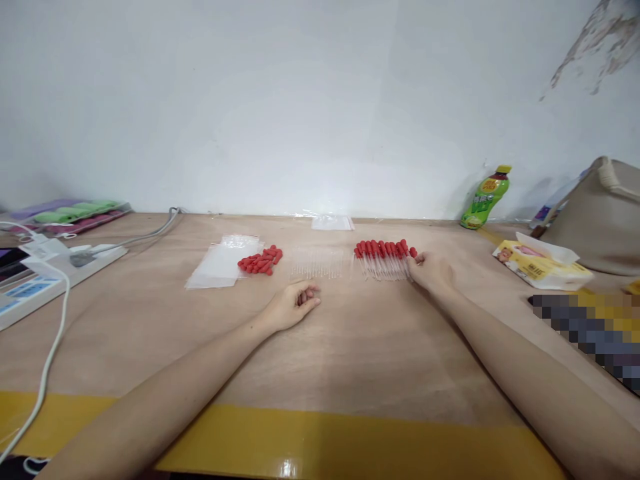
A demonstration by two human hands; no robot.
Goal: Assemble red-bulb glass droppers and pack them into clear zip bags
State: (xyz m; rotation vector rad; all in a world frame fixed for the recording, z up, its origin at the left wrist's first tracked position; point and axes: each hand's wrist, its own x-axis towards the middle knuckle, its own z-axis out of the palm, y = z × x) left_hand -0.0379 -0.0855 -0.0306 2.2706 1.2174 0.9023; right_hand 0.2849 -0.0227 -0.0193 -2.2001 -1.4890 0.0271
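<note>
My left hand rests on the table, its fingers loosely curled with the thumb apart and nothing visible in it. Beyond it lies a row of clear thin glass-like tubes. To their left is a pile of red rubber bulbs, partly over a stack of clear plastic bags. On the right, droppers with red bulbs lie side by side, bulbs toward the wall. At the right end of that row, my right hand has its fingers closed on a dropper, mostly hidden by the hand.
A small plastic bag lies by the wall. At right stand a green drink bottle, a tissue pack and a beige bag. At left are a power strip with cables and a packet of coloured rolls.
</note>
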